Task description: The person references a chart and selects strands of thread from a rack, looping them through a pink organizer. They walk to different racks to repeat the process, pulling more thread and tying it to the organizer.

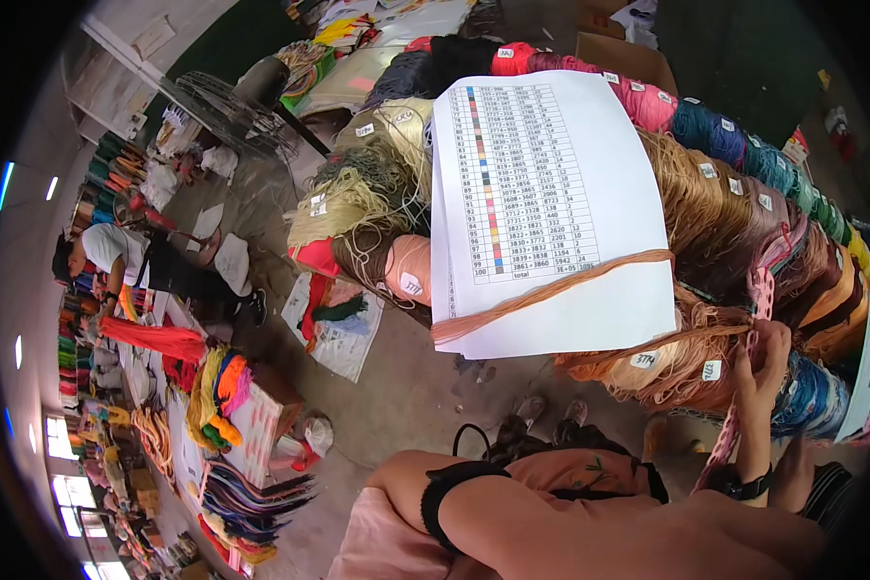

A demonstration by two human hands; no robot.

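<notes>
Grip (750, 335) closed (brown yarn (688, 338) within)

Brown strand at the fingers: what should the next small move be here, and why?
Probably a gentle pull to lift the brown strand clear, since the visible hand is already on it beside the pink braid, while the rest lies close over similar-coloured yarn below the paper.

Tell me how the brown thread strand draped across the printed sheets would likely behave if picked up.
The brown thread strand would probably be floppy, since it bends across the printed sheets. Its slim bundle suggests little weight. It may splay or snag, as it looks made of many fine threads.
</notes>
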